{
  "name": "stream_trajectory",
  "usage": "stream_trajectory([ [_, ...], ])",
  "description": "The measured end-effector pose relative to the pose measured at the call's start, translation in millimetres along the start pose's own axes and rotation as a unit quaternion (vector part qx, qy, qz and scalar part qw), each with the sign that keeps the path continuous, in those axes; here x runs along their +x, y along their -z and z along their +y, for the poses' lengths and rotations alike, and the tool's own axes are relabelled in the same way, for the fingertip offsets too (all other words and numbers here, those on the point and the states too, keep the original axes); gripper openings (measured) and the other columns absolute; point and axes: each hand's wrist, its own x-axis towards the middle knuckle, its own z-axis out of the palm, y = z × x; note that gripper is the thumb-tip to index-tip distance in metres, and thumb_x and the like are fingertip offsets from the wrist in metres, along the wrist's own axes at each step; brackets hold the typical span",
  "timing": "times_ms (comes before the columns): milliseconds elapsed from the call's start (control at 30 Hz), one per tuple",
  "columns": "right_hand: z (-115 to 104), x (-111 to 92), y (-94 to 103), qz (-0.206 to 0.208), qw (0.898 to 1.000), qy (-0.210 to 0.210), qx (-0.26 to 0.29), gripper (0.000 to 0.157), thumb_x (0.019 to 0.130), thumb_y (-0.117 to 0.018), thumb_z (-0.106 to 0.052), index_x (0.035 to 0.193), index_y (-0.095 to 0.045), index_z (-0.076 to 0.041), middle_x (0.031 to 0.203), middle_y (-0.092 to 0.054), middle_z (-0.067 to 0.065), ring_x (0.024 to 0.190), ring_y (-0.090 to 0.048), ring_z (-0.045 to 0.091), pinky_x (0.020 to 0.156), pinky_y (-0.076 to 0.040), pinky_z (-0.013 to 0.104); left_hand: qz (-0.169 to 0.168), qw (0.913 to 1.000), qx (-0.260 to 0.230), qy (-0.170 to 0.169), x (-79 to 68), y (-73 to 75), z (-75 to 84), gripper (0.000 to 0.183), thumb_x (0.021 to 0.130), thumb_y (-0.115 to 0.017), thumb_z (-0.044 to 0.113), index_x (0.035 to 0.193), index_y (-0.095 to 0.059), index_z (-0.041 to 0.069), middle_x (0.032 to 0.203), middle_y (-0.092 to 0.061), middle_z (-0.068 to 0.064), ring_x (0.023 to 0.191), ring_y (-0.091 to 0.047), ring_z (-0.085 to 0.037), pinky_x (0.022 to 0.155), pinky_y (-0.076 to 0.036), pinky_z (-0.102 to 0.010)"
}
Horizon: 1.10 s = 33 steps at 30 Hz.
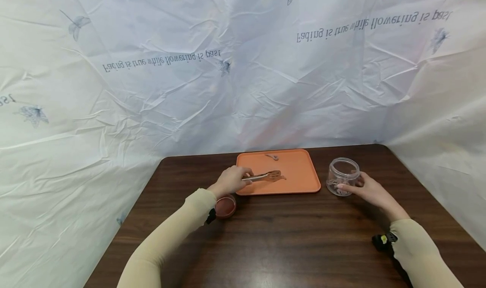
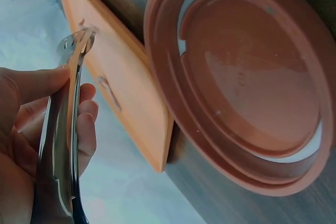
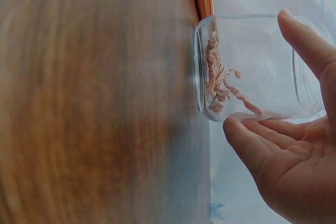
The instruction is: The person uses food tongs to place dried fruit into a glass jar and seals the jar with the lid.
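Note:
My left hand (image 1: pixel 232 181) holds metal tongs (image 2: pixel 62 124) over the orange tray (image 1: pixel 303 186), thumb on one arm and fingers on the other. Right by the slotted tips of the tongs is a small brownish dried strip (image 1: pixel 282 178); whether they pinch it I cannot tell. A second curled strip (image 1: pixel 272 157) lies near the tray's far edge. To the right, my right hand (image 1: pixel 370 192) grips a clear lidless jar (image 1: pixel 343 165) between thumb and fingers. Several shrivelled, pinkish-brown dried strips (image 3: pixel 216 74) lie at the jar's bottom, which is at the tabletop.
A round reddish-brown lid (image 1: pixel 225 206) lies on the dark wooden table (image 1: pixel 281 237), beside my left wrist and just in front of the tray. White printed sheeting (image 1: pixel 265 90) hangs behind the table and at both sides.

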Motion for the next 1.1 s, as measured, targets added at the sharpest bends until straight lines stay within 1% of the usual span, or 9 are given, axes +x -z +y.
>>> stream_trajectory([
  [200, -2, 0, 0.5, 0.001, 1.000, 0.000, -0.001, 0.111, 0.094, -0.064, -0.057, 0.156, -0.003, 0.013, 0.151, -0.020, 0.046, 0.136, -0.027, 0.061, 0.099, -0.035, 0.071, 0.022, 0.9997, -0.011, 0.002, 0.5, 12.0, -1.9, 0.017, 0.097, -0.071, 0.023, 0.114, -0.072, 0.019, 0.098, -0.073, 0.000, 0.073, -0.064, -0.009, 0.062, -0.048, -0.031],
  [300, -3, -1, 0.7, 0.002, 1.000, -0.002, -0.002, 0.112, 0.094, -0.064, -0.057, 0.155, -0.003, 0.013, 0.151, -0.019, 0.047, 0.136, -0.027, 0.062, 0.099, -0.035, 0.071, 0.039, 0.9992, -0.009, 0.008, 2.2, 22.1, -2.0, 0.019, 0.097, -0.070, 0.024, 0.116, -0.072, 0.019, 0.100, -0.074, -0.001, 0.072, -0.064, -0.008, 0.061, -0.047, -0.031],
  [400, -3, -1, 0.9, 0.002, 1.000, -0.001, -0.002, 0.113, 0.094, -0.065, -0.058, 0.155, -0.002, 0.013, 0.151, -0.018, 0.047, 0.136, -0.027, 0.062, 0.099, -0.035, 0.071, 0.058, 0.9982, -0.011, 0.012, 3.5, 33.2, -1.2, 0.022, 0.098, -0.070, 0.025, 0.118, -0.073, 0.018, 0.104, -0.074, -0.003, 0.074, -0.066, -0.011, 0.063, -0.050, -0.033],
  [533, -2, -2, 0.7, 0.001, 1.000, 0.003, 0.005, 0.112, 0.093, -0.065, -0.058, 0.156, -0.005, 0.012, 0.151, -0.022, 0.045, 0.136, -0.028, 0.061, 0.099, -0.035, 0.071, 0.082, 0.9963, -0.014, 0.021, 3.9, 47.8, -0.5, 0.026, 0.097, -0.070, 0.029, 0.121, -0.072, 0.018, 0.112, -0.074, -0.003, 0.088, -0.070, -0.015, 0.073, -0.055, -0.036],
  [633, -2, -2, 0.4, 0.002, 1.000, 0.010, 0.007, 0.109, 0.094, -0.066, -0.057, 0.156, -0.008, 0.013, 0.149, -0.027, 0.044, 0.135, -0.030, 0.060, 0.098, -0.036, 0.071, 0.094, 0.9947, -0.032, 0.024, 3.8, 59.4, 0.7, 0.027, 0.098, -0.070, 0.030, 0.122, -0.071, 0.018, 0.116, -0.072, -0.004, 0.099, -0.070, -0.019, 0.079, -0.055, -0.040],
  [733, -2, -3, 0.2, 0.002, 1.000, 0.014, 0.006, 0.108, 0.094, -0.065, -0.056, 0.155, -0.009, 0.013, 0.148, -0.030, 0.044, 0.134, -0.031, 0.060, 0.097, -0.037, 0.070, 0.107, 0.9926, -0.054, 0.017, 4.3, 71.1, 1.6, 0.027, 0.098, -0.069, 0.030, 0.122, -0.070, 0.018, 0.118, -0.071, -0.006, 0.105, -0.069, -0.023, 0.083, -0.055, -0.044],
  [833, -3, -3, 0.2, 0.002, 1.000, 0.011, 0.008, 0.108, 0.094, -0.066, -0.056, 0.155, -0.009, 0.013, 0.149, -0.029, 0.044, 0.135, -0.031, 0.061, 0.097, -0.037, 0.070, 0.127, 0.9896, -0.066, 0.004, 5.0, 81.5, 1.3, 0.026, 0.099, -0.069, 0.028, 0.123, -0.070, 0.017, 0.121, -0.071, -0.007, 0.109, -0.068, -0.025, 0.086, -0.055, -0.045],
  [1000, -3, -4, 0.4, -0.005, 1.000, 0.003, 0.011, 0.109, 0.094, -0.065, -0.057, 0.156, -0.007, 0.012, 0.150, -0.027, 0.043, 0.136, -0.029, 0.060, 0.098, -0.036, 0.071, 0.153, 0.9855, -0.072, 0.007, 4.1, 93.8, -0.1, 0.027, 0.098, -0.070, 0.025, 0.123, -0.071, 0.017, 0.122, -0.071, -0.009, 0.110, -0.069, -0.026, 0.084, -0.057, -0.043],
  [1100, -3, -5, 0.6, -0.006, 1.000, 0.000, 0.009, 0.110, 0.094, -0.065, -0.057, 0.156, -0.005, 0.012, 0.150, -0.025, 0.044, 0.136, -0.028, 0.061, 0.098, -0.036, 0.070, 0.167, 0.9827, -0.079, 0.011, 3.2, 99.6, 1.7, 0.027, 0.097, -0.071, 0.024, 0.123, -0.071, 0.016, 0.119, -0.072, -0.011, 0.101, -0.072, -0.026, 0.078, -0.057, -0.042],
])
